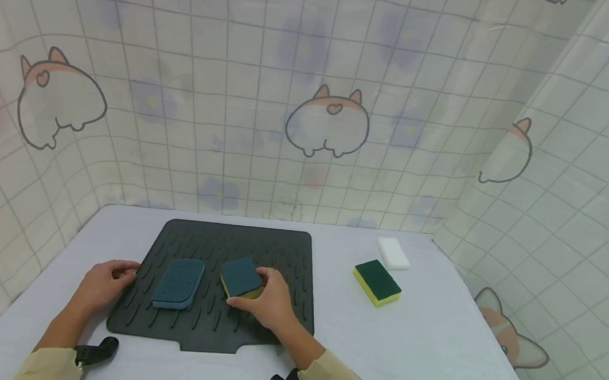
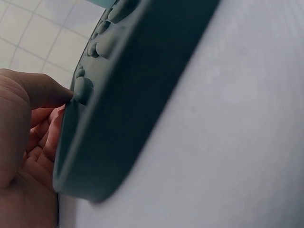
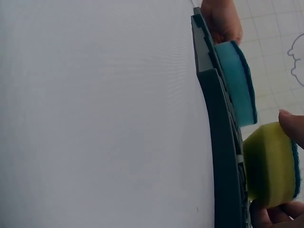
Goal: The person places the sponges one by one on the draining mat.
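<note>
My right hand (image 1: 273, 302) grips a yellow sponge with a dark green scouring face (image 1: 241, 277) between thumb and fingers, over the middle of a dark ridged drying mat (image 1: 260, 242). In the right wrist view that sponge (image 3: 270, 164) shows its yellow side, close to the mat's surface. At the mat's left edge, my left hand (image 1: 104, 285) pinches the rim; the left wrist view has the thumb on top of the mat (image 2: 118, 118) and the other fingers curled at its side. A blue sponge (image 1: 178, 284) lies on the mat between the hands.
Right of the mat, a second yellow and green sponge (image 1: 377, 282) lies on the white tabletop (image 1: 431, 340). Behind it is a white sponge-like block (image 1: 393, 253). A tile-patterned curtain (image 1: 254, 170) with cartoon animals stands along the back and sides.
</note>
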`<move>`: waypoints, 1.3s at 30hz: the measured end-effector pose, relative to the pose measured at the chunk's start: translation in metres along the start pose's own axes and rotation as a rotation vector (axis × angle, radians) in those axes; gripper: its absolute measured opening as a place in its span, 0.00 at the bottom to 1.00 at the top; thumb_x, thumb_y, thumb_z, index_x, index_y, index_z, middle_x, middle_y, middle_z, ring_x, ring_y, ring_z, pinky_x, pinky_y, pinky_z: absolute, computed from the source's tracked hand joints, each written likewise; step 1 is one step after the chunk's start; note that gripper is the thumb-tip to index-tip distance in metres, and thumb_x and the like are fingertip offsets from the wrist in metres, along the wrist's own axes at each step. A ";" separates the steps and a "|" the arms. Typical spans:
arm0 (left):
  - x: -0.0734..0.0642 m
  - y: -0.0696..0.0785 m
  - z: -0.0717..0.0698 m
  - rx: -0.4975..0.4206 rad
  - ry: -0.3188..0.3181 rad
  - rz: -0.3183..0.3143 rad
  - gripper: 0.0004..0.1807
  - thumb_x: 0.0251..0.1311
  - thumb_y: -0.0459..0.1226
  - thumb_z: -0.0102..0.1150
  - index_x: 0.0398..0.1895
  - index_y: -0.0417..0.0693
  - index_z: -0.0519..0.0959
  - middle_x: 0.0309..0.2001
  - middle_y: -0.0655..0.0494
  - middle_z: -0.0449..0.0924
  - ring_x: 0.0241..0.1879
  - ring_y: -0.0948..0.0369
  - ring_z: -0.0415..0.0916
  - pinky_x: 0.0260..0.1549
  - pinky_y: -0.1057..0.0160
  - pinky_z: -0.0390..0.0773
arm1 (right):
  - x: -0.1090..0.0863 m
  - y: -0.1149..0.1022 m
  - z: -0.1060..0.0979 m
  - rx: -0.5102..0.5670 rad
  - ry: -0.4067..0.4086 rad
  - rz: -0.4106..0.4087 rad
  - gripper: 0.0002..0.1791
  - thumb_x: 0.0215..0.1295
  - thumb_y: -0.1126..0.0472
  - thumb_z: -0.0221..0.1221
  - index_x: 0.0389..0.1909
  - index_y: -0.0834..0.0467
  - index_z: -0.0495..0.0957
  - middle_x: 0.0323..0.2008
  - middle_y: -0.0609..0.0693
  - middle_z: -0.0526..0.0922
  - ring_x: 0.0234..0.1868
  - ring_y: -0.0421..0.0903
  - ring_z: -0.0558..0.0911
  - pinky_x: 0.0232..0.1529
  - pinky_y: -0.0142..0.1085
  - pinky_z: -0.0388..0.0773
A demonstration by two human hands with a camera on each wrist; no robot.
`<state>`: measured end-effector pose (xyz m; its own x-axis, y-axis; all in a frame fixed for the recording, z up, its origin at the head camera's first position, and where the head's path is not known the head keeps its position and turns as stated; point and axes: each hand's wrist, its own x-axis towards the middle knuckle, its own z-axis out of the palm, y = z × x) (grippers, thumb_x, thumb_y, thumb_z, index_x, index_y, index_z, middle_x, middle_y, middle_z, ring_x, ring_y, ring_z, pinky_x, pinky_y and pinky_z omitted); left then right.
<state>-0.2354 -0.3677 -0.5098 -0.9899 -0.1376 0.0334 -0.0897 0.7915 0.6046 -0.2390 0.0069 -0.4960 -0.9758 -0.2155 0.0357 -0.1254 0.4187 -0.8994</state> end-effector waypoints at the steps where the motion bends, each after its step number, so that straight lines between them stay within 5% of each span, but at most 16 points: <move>1: 0.000 -0.001 0.000 0.004 0.001 -0.001 0.20 0.72 0.35 0.53 0.60 0.29 0.77 0.47 0.36 0.81 0.43 0.47 0.77 0.40 0.50 0.77 | -0.001 0.000 0.000 0.002 -0.010 0.001 0.47 0.51 0.49 0.79 0.68 0.62 0.70 0.57 0.55 0.78 0.55 0.50 0.80 0.54 0.45 0.81; 9: 0.001 -0.001 0.001 0.000 -0.002 0.004 0.20 0.73 0.35 0.53 0.60 0.29 0.76 0.47 0.35 0.81 0.44 0.47 0.77 0.39 0.52 0.77 | -0.004 0.001 -0.002 0.000 -0.061 0.005 0.45 0.53 0.52 0.78 0.69 0.62 0.70 0.60 0.56 0.77 0.60 0.54 0.80 0.59 0.46 0.80; 17: 0.000 0.000 0.001 0.005 0.002 0.015 0.20 0.72 0.35 0.53 0.60 0.29 0.77 0.45 0.37 0.81 0.42 0.49 0.76 0.36 0.58 0.75 | -0.006 -0.005 -0.003 -0.072 -0.085 -0.033 0.44 0.49 0.61 0.80 0.67 0.65 0.70 0.57 0.57 0.76 0.54 0.51 0.80 0.56 0.44 0.80; 39: -0.002 0.004 0.000 0.006 0.008 0.010 0.20 0.71 0.34 0.53 0.59 0.29 0.77 0.45 0.38 0.81 0.42 0.49 0.76 0.36 0.58 0.74 | -0.006 -0.010 0.007 -0.062 -0.036 0.009 0.39 0.50 0.57 0.80 0.61 0.64 0.73 0.51 0.54 0.76 0.47 0.45 0.80 0.48 0.37 0.82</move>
<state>-0.2336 -0.3643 -0.5077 -0.9898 -0.1346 0.0462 -0.0804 0.7965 0.5992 -0.2308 -0.0022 -0.4901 -0.9701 -0.2427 0.0107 -0.1283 0.4743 -0.8710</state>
